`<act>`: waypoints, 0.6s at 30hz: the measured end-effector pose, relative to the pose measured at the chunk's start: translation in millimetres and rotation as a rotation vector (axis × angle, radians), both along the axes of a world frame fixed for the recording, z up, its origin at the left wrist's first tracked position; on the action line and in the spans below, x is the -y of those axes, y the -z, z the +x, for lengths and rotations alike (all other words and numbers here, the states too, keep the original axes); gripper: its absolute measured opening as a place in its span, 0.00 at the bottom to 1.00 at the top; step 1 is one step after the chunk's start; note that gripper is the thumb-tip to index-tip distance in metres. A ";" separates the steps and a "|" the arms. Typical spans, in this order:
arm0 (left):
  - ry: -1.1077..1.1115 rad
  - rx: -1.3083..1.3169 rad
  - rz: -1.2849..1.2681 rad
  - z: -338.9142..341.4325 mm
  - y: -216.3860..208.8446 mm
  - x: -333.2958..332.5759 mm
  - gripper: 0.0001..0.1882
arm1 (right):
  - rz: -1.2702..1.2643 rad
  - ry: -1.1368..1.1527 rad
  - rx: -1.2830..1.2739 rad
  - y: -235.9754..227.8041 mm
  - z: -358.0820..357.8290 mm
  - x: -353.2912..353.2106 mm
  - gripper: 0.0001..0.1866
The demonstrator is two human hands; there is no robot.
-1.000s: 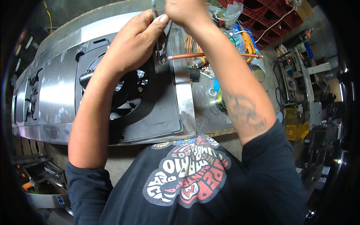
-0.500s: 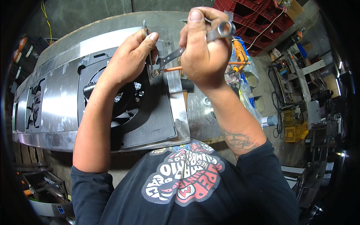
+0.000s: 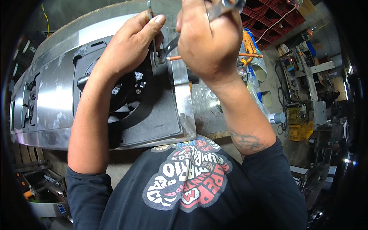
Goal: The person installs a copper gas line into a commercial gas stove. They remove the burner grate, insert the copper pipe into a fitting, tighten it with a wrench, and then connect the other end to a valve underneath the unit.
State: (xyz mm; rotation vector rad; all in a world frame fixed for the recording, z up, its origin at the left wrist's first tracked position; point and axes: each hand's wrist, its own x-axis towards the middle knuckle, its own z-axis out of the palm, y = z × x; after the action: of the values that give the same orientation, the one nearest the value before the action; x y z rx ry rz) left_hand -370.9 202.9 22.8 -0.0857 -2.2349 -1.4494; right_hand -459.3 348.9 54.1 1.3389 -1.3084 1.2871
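Note:
My left hand (image 3: 128,46) grips a narrow flat metal piece (image 3: 149,5), seen nearly edge-on, thumb on its near side. My right hand (image 3: 211,44) is closed around a combination wrench (image 3: 170,46). The wrench's ring end sticks out above the fist, and its open end sits against a fitting (image 3: 161,60) beside the metal piece. A thin copper-coloured rod (image 3: 251,56) runs from near that fitting, passes behind my right hand and comes out on the far side. Both hands are above a black square panel (image 3: 157,111) with a round opening.
The panel lies on a long stainless steel unit (image 3: 57,99) with a smaller burner-like part (image 3: 32,101) at left. An orange tool (image 3: 249,43), plastic bags and a grey-blue cylinder (image 3: 276,117) are at right. Red crates (image 3: 270,23) stand behind; yellow crates (image 3: 301,131) are on the floor.
Both hands, the metal piece and the wrench appear higher in the picture. My right fist looks larger and nearer, and the wrench's ring end has reached the top edge. Both grips stay closed.

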 end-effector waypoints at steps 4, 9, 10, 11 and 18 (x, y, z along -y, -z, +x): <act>0.037 0.081 0.024 2.9 0.1 4.8 0.17 | 0.169 0.036 -0.135 -4.9 -9.3 3.1 0.03; 0.044 0.101 -0.025 6.2 -0.3 4.3 0.18 | 0.326 0.240 -0.257 -3.1 -35.4 24.1 0.08; 0.032 0.103 -0.036 6.6 -0.2 3.4 0.18 | 0.316 0.232 -0.239 -0.4 -43.7 30.0 0.09; 0.023 0.105 -0.050 6.1 -0.5 2.3 0.18 | 0.354 0.252 -0.210 3.9 -52.4 36.4 0.09; -0.037 0.011 -0.037 6.9 -6.5 -7.7 0.20 | 0.917 0.197 0.642 28.3 -80.0 94.3 0.11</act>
State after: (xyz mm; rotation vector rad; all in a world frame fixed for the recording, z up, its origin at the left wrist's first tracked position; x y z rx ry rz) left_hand -364.0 210.6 29.4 -0.0485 -2.2603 -1.3925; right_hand -539.3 254.6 25.8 1.3362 -2.6225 1.0265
